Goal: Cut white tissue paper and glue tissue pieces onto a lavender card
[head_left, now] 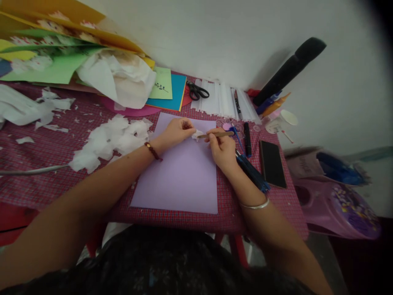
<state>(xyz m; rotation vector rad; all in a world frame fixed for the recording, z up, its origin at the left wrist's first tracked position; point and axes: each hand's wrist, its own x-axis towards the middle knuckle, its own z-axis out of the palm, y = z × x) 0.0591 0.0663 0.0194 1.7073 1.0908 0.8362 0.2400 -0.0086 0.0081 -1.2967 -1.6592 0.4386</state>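
A sheet of lilac paper (181,176) lies on the table in front of me. Over its upper part, my left hand (178,132) pinches a small white paper piece (197,134) between thumb and fingertips. My right hand (221,149) grips a slim brown wooden tool (225,134), held nearly level. Its narrow left end touches the white piece; whether it is a stick or tweezers, I cannot tell. Left of the sheet is a pile of torn white tissue pieces (113,139).
Black scissors (198,91), clear plastic strips (219,98), a black marker (247,139), a dark phone (272,164) and a paper cup (281,121) line the back and right. Coloured papers (61,67) and crumpled white tissue (119,76) heap at the back left.
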